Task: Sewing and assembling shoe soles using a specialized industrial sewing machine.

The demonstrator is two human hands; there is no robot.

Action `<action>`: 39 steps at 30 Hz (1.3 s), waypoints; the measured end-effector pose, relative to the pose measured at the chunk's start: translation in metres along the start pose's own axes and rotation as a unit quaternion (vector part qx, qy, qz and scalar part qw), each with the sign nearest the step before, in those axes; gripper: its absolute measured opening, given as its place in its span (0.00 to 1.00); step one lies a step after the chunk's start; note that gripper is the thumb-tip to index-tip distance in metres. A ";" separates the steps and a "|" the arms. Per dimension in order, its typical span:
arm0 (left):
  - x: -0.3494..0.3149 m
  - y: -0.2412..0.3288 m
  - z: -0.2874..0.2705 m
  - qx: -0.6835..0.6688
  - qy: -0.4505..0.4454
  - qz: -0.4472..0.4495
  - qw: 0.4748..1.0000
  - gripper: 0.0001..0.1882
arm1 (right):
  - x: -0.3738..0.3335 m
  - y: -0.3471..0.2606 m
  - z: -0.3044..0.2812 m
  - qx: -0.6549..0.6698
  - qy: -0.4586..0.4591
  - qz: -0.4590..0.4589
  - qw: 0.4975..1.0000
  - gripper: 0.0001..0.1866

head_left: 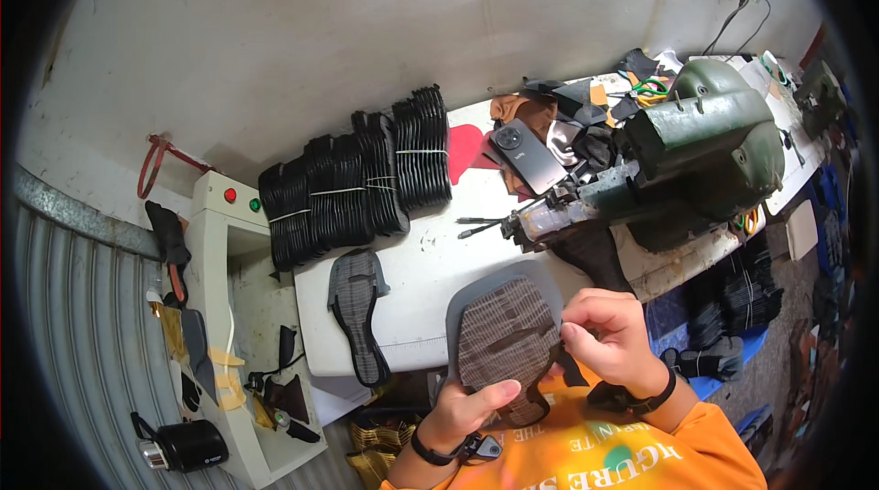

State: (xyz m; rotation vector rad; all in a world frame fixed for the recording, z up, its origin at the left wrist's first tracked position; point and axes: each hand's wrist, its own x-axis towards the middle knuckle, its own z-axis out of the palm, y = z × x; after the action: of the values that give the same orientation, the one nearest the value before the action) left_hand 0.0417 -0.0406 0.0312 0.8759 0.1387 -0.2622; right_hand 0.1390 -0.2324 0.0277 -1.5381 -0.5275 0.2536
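Observation:
A flat shoe upper point(504, 325), grey and woven-patterned with a plain darker rim, is held up in front of my chest. My left hand point(472, 409) grips its lower end, thumb lying across the face. At its right edge, my right hand point(606, 339) has thumb and forefinger pinched on the rim, with the other fingers curled in. Just below that pinch hangs a dark strip point(574, 369). A similar grey shoe upper point(359, 314) lies flat on the white table point(412, 293), left of my hands.
A green sewing machine point(705, 142) stands right on the table. Tied stacks of black shoe parts point(357, 179) line the wall side. A phone point(529, 156) rests on fabric scraps beside green-handled scissors point(652, 89). Left are a pale cabinet point(211, 298) and a black flask point(192, 446).

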 end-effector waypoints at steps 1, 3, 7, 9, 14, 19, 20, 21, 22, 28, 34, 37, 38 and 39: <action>0.001 0.000 0.000 0.014 -0.005 -0.007 1.000 0.32 | 0.000 0.000 -0.001 0.000 0.000 0.001 1.000 0.03; 0.003 -0.002 0.001 0.027 -0.010 -0.015 0.999 0.32 | 0.000 -0.001 -0.002 -0.086 0.045 -0.029 0.995 0.03; 0.006 -0.018 0.000 0.007 0.012 0.015 1.000 0.30 | -0.012 0.026 0.014 0.052 0.163 -0.004 0.985 0.04; 0.006 -0.024 -0.004 -0.030 0.027 0.006 0.999 0.30 | -0.019 0.031 0.023 0.171 0.181 0.044 0.967 0.05; 0.003 -0.034 -0.011 -0.019 0.015 0.024 0.999 0.29 | -0.020 0.031 0.026 0.443 0.155 0.191 0.862 0.08; 0.006 -0.027 -0.007 -0.038 0.005 0.035 0.999 0.26 | -0.013 0.027 0.025 0.211 0.147 0.063 0.964 0.06; 0.006 -0.027 -0.007 -0.039 -0.001 0.043 0.998 0.24 | -0.008 0.020 0.021 0.113 0.130 -0.001 0.985 0.06; 0.005 -0.028 -0.008 -0.039 0.000 0.043 0.998 0.24 | -0.005 0.018 0.017 0.113 0.129 0.000 0.985 0.06; 0.004 -0.028 -0.007 -0.043 0.001 0.034 0.999 0.25 | -0.004 0.017 0.011 0.002 0.096 -0.045 0.994 0.06; 0.005 -0.025 -0.003 -0.008 0.034 0.023 0.999 0.29 | 0.007 -0.006 0.009 -0.135 0.134 -0.035 0.981 0.05; -0.002 -0.026 -0.011 0.018 -0.012 0.010 1.000 0.31 | -0.003 0.000 -0.002 0.098 0.025 0.110 0.989 0.04; -0.002 -0.025 -0.009 0.014 -0.031 0.019 0.999 0.31 | -0.002 0.002 -0.009 0.273 -0.009 0.206 0.940 0.05; -0.002 -0.024 -0.007 -0.001 -0.032 0.027 0.999 0.31 | -0.001 0.001 -0.010 0.305 -0.015 0.221 0.926 0.05; -0.002 -0.023 -0.006 -0.001 -0.032 0.027 0.999 0.31 | -0.001 0.003 -0.011 0.305 -0.015 0.221 0.926 0.05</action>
State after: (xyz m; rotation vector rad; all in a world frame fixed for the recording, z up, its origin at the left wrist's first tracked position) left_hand 0.0334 -0.0490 0.0109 0.8677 0.0552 -0.2407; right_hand 0.1433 -0.2426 0.0253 -1.0199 -0.0892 0.7199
